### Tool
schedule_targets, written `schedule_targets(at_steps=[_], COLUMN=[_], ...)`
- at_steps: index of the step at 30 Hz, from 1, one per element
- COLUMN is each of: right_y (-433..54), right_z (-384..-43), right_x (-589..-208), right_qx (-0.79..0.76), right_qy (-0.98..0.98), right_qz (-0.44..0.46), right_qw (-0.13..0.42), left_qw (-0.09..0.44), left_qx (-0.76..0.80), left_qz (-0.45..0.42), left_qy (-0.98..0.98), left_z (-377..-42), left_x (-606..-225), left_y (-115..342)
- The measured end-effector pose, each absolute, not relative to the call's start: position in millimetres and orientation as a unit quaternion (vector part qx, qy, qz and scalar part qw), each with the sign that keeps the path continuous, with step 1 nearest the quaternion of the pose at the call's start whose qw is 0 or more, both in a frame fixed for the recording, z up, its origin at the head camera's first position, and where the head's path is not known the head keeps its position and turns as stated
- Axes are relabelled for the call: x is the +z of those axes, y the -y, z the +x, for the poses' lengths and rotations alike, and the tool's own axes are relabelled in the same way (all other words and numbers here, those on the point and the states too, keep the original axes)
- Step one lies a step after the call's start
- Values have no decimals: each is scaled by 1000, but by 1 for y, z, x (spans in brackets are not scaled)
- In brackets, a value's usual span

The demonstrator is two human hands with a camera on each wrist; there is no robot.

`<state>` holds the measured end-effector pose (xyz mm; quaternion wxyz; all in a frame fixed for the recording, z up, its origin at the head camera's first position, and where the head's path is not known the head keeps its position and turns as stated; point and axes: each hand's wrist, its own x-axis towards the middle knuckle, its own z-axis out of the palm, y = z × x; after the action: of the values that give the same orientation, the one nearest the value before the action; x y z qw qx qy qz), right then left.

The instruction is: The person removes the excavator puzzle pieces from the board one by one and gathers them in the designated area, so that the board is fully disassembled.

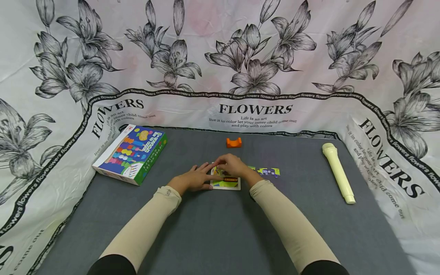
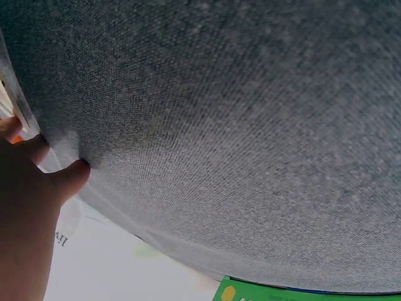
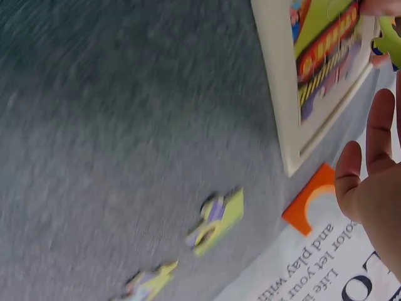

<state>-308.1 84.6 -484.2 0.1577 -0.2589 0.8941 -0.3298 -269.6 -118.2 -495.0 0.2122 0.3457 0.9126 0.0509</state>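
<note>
Some pcs R of tray edge, gap btwn

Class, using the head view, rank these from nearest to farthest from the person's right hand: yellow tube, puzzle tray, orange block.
1. Puzzle tray: directly under the right hand.
2. Orange block: just beyond the hand, toward the table's far edge.
3. Yellow tube: well off to the right.

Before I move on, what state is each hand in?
Left hand: open, at the puzzle tray.
Right hand: closed, pinching a puzzle piece.
</note>
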Motion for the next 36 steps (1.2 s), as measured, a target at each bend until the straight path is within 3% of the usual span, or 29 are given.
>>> schedule_targets(at_steps=[17, 36], right_y=[-152, -174], right_z=[-302, -284], right_x=[-464, -474], right_qx=[-229, -170], right_qy=[-937, -949], right_qz=[-219, -227], right_qw=[146, 141], left_qw=[191, 189], left_qx=[74, 88], left_qz=[331, 354], left_qy=[-921, -912], left_z=[-273, -272], left_x=[-491, -494], left_y=[135, 121])
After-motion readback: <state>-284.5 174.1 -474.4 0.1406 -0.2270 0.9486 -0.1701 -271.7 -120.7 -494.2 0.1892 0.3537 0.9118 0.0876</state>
